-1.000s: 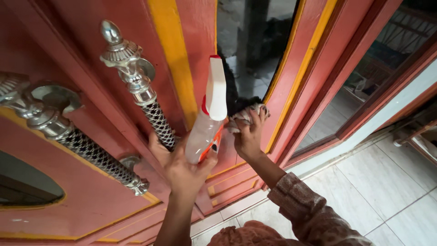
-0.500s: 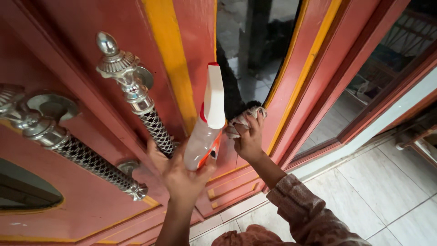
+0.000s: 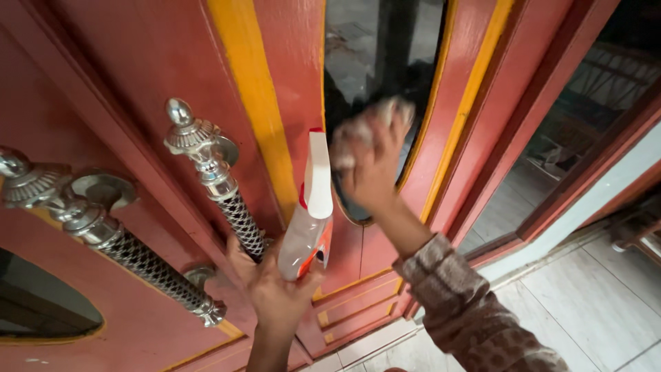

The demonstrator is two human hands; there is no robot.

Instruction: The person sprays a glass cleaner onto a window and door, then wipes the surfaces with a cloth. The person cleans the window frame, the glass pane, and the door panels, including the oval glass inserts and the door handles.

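A: What is being held by the left hand (image 3: 275,293)?

B: A clear spray bottle (image 3: 308,224) with a white nozzle and a red collar is being gripped low on its body, nozzle pointing up. It is being kept just beside the lower end of the silver door handle (image 3: 217,182), against the red door (image 3: 138,83).

A: And the right hand (image 3: 372,169)?

B: A pale cloth (image 3: 361,127) is being clutched in it, fingers closed over the cloth, and is being pressed against the dark glass panel (image 3: 372,48) near the panel's lower end. The cloth is being shown blurred, so its folds cannot be told.

A: What else is being seen around them?

B: A second silver handle (image 3: 103,234) is being shown further left, yellow trim (image 3: 258,103) is being seen running beside the glass, and pale floor tiles (image 3: 585,303) are being seen at lower right. The right arm is being covered by a patterned sleeve (image 3: 468,310).
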